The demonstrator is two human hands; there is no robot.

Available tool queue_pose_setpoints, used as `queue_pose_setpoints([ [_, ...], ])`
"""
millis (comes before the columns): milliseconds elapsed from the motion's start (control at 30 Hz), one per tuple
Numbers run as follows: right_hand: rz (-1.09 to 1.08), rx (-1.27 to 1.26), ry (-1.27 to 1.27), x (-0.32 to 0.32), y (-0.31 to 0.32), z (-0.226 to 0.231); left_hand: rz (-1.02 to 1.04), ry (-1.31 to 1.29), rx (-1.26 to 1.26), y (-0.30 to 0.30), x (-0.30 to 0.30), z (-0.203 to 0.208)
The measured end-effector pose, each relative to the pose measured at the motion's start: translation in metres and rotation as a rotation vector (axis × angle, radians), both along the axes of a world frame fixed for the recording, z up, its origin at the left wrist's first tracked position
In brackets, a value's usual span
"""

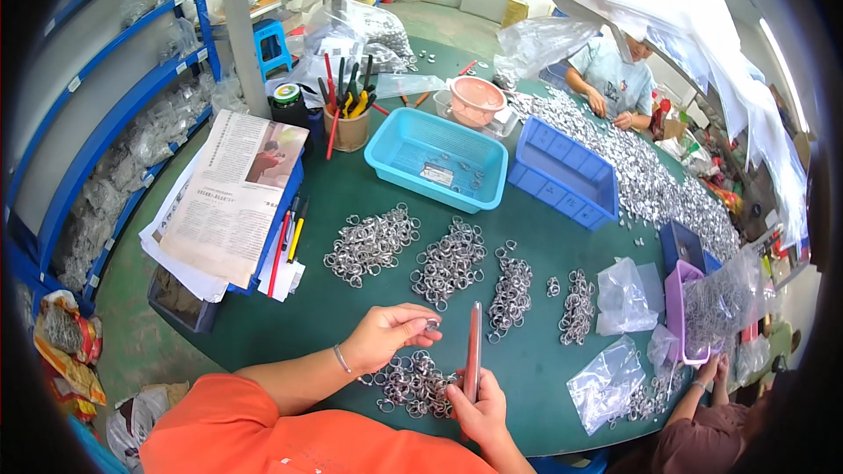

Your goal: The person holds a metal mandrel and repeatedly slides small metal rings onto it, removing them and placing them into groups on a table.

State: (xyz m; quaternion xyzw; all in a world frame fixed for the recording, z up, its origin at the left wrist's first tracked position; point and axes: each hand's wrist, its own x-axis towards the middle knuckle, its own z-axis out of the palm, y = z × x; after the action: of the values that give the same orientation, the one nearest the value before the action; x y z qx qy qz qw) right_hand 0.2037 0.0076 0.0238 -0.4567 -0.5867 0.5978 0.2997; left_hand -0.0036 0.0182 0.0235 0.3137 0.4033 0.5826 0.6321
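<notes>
My left hand pinches a small silvery metal ring between thumb and fingertips. Wrapped round the lower end of a long, narrow reddish-brown tool with grey edges is my right hand; its exact kind cannot be made out. The tool stands almost upright, just right of the ring and apart from it. Below both hands lies a heap of metal rings. Beyond them are more ring heaps, among them a far-left pile, a middle pile and a narrow pile.
A turquoise basin and a blue bin stand beyond the piles. At left are newspaper, pens and a cup of pliers. Plastic bags and a purple basket lie right. Two people work at the table's far and right sides.
</notes>
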Motion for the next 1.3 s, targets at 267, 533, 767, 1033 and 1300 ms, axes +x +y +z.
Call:
queue_pose_setpoints([
  [267, 0.053, 0.238, -0.218, 0.007, 0.004, -0.002, 0.055, -0.142, 0.020, 0.007, -0.016, 0.001],
  [533, 0.170, 0.376, -0.254, 0.006, 0.002, 0.009, 0.086, -0.057, -0.094, 0.005, -0.019, -0.006],
  [767, 0.221, 0.355, -0.346, 0.005, -0.003, 0.009, 0.069, 0.005, -0.077, -0.004, -0.014, -0.003],
  [1033, 0.276, 0.458, -0.443, 0.009, 0.001, 0.012, -0.032, 0.037, -0.003, -0.007, -0.018, -0.005],
  [1300, 0.299, 0.575, -0.395, 0.003, 0.002, 0.015, -0.275, 0.040, 0.135, -0.017, -0.011, -0.014],
])
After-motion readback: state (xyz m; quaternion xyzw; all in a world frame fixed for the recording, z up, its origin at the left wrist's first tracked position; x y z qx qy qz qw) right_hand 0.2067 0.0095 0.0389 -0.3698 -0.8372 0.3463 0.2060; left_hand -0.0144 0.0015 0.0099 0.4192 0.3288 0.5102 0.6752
